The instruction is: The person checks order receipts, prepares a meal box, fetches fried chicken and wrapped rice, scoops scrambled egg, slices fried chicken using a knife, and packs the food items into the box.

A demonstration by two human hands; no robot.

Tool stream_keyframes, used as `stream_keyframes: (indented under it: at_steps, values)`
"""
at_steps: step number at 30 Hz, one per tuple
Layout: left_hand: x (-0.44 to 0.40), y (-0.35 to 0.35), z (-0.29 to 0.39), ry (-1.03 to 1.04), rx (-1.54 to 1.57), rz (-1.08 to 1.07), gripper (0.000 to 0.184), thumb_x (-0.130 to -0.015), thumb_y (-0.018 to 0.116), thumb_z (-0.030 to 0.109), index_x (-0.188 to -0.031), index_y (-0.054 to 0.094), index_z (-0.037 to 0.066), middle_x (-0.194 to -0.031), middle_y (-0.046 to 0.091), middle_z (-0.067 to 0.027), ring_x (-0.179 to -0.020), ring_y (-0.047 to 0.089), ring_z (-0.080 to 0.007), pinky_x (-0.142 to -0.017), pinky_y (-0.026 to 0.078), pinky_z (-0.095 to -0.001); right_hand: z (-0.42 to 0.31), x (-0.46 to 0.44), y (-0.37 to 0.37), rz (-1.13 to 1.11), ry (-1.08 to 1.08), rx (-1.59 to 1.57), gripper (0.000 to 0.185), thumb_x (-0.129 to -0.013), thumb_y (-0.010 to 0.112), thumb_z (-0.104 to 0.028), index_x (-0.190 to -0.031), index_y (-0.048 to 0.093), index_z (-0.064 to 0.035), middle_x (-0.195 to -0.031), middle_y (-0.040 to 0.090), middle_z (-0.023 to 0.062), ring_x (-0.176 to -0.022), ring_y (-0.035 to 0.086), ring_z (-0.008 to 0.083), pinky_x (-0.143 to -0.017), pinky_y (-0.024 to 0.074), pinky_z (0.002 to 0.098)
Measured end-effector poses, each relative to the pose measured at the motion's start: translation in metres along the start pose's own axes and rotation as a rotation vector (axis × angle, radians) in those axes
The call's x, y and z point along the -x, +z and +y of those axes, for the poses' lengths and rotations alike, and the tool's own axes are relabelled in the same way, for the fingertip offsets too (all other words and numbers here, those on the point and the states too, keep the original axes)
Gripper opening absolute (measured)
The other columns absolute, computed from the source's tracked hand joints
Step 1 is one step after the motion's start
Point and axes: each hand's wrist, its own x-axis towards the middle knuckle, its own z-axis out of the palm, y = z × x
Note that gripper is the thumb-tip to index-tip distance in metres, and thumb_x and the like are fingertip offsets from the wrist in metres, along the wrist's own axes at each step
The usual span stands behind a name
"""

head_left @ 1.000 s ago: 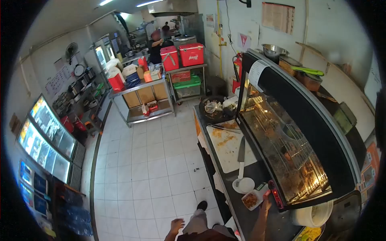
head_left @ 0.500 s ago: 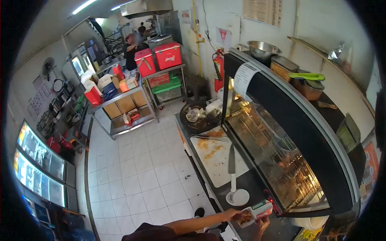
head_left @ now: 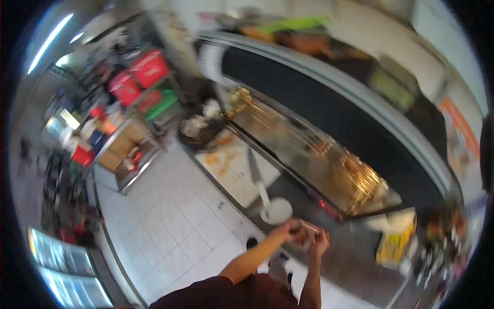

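Between my two hands is a small food box (head_left: 303,237), blurred by motion, over the edge of the dark counter (head_left: 339,257). My left hand (head_left: 288,230) grips its left side and my right hand (head_left: 321,242) its right side. Just beyond my left hand sits a round white dish (head_left: 277,211). A knife (head_left: 253,167) with a white handle lies across the stained white cutting board (head_left: 231,165), its handle reaching the dish.
A lit glass display case (head_left: 309,149) runs along the counter's back. Right of it are a yellow container (head_left: 396,242) and blurred utensils. A dark pan (head_left: 200,129) stands at the far end. Red coolers (head_left: 149,69) and a metal table (head_left: 123,149) are farther off.
The view has swung right and blurred. My left hand came up from beside my body to the food box, which both hands now hold nearer to me. The box's upright lid no longer shows clearly.
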Motion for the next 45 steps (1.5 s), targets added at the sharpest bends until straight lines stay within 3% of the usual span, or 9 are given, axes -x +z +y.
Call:
stream_keyframes:
  at_steps: [1,4,11,16,19,25,29,40,45]
  values:
    - [0.046,0.026,-0.008,0.195,-0.245,-0.041,0.031,-0.082,0.074,0.027,-0.095,0.062,0.001,-0.091,0.064,-0.0152,-0.085,0.065,-0.0299,-0.073,0.058,-0.0445,-0.037,0.006,0.005,0.161,0.208,-0.307,0.026,-0.095,0.063,-0.023,-0.103,0.064,0.0020,-0.092,0.061,0.0022,-0.081,0.054,0.0089,-0.071,0.0464,0.0239]
    - [0.051,0.052,-0.006,0.048,-0.018,0.333,0.035,-0.085,0.071,0.037,-0.081,0.058,0.005,-0.074,0.061,-0.0085,-0.065,0.063,-0.0236,-0.057,0.059,-0.0369,0.004,0.029,0.002,-0.145,0.894,-0.877,0.047,-0.097,0.057,-0.042,-0.115,0.060,0.0008,-0.098,0.067,0.0108,-0.081,0.066,0.0164,-0.065,0.0525,0.0272]
    - [0.052,0.037,-0.006,0.184,-0.553,0.329,0.023,-0.087,0.068,0.029,-0.083,0.060,0.009,-0.068,0.061,-0.0062,-0.055,0.063,-0.0171,-0.044,0.053,-0.0280,0.027,0.015,0.023,-0.216,1.024,-1.765,0.036,-0.101,0.050,-0.034,-0.115,0.062,-0.0029,-0.110,0.064,0.0095,-0.093,0.062,0.0202,-0.064,0.0496,0.0261]
    - [0.056,0.028,-0.009,0.509,-1.031,0.442,0.023,-0.082,0.074,0.021,-0.096,0.066,0.004,-0.079,0.064,-0.0031,-0.066,0.062,-0.0125,-0.055,0.052,-0.0262,0.031,0.015,-0.004,-0.087,1.052,-1.056,0.029,-0.098,0.055,-0.029,-0.106,0.066,-0.0037,-0.075,0.066,0.0025,-0.052,0.052,0.0129,-0.044,0.0411,0.0242]
    - [0.028,-0.014,-0.005,0.764,-1.292,0.375,0.029,-0.080,0.077,0.019,-0.102,0.068,0.002,-0.081,0.065,-0.0008,-0.069,0.060,-0.0094,-0.058,0.048,-0.0238,0.050,0.029,-0.029,-0.169,0.969,-0.615,0.027,-0.089,0.069,-0.034,-0.087,0.071,-0.0075,-0.068,0.062,0.0001,-0.057,0.054,0.0079,-0.047,0.0351,0.0217]
    - [-0.010,-0.068,-0.023,1.022,-1.461,0.416,0.031,-0.084,0.075,0.027,-0.094,0.067,-0.001,-0.078,0.065,-0.0012,-0.068,0.057,-0.0066,-0.055,0.042,-0.0240,0.034,0.042,-0.028,-0.228,0.992,-0.640,0.032,-0.088,0.070,-0.027,-0.105,0.066,-0.0004,-0.086,0.068,0.0068,-0.066,0.064,0.0133,-0.060,0.0545,0.0253]
    - [0.046,-0.008,-0.057,0.460,-1.096,0.397,0.036,-0.083,0.075,0.038,-0.097,0.065,0.006,-0.087,0.065,-0.0018,-0.075,0.061,-0.0109,-0.064,0.048,-0.0276,0.039,0.051,-0.024,-0.250,1.018,-0.656,0.055,-0.083,0.077,-0.034,-0.122,0.060,0.0014,-0.099,0.067,0.0098,-0.078,0.067,0.0177,-0.070,0.0586,0.0303]
    - [0.052,0.004,-0.055,0.350,-1.137,0.259,0.039,-0.084,0.071,0.029,-0.111,0.056,0.005,-0.102,0.063,-0.0085,-0.096,0.062,-0.0202,-0.083,0.053,-0.0399,0.027,0.058,-0.029,-0.242,0.985,-0.871,0.041,-0.090,0.068,-0.020,-0.123,0.055,-0.0006,-0.112,0.066,0.0123,-0.095,0.068,0.0246,-0.076,0.0603,0.0386]
    - [0.047,0.003,-0.058,0.413,-0.966,0.198,0.035,-0.083,0.074,0.022,-0.106,0.053,0.006,-0.095,0.063,-0.0064,-0.090,0.064,-0.0167,-0.074,0.055,-0.0334,0.039,0.064,-0.023,-0.187,1.010,-0.951,0.036,-0.089,0.066,-0.015,-0.120,0.055,-0.0002,-0.115,0.064,0.0130,-0.103,0.065,0.0254,-0.080,0.0602,0.0399]
